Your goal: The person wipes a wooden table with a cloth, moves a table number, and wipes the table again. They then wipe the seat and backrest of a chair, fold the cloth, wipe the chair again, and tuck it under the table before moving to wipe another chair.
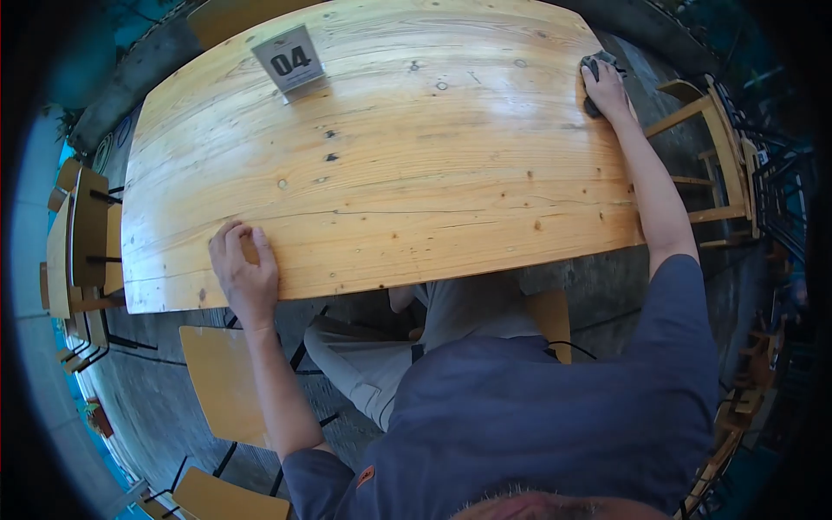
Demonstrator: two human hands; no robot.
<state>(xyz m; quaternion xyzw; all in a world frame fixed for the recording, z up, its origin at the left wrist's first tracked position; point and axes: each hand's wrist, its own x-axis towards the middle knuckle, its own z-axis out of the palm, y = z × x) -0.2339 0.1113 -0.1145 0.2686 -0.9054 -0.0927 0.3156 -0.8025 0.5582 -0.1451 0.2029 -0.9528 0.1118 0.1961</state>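
Observation:
My right hand (607,90) presses a dark cloth (592,106) against the right edge of the wooden table (416,165), with the arm stretched out. Parts of the cloth stick out beyond and below my fingers; the rest is hidden under the hand. Near the front left edge, my left hand (246,270) rests on the tabletop. Its fingers are bent, with a gap between them and the thumb, and nothing shows in it.
A table-number sign (290,61) reading "04" stands toward the far left of the table. Wooden chairs stand at the right (715,156) and left (87,230). Another chair (224,381) is beside my left arm.

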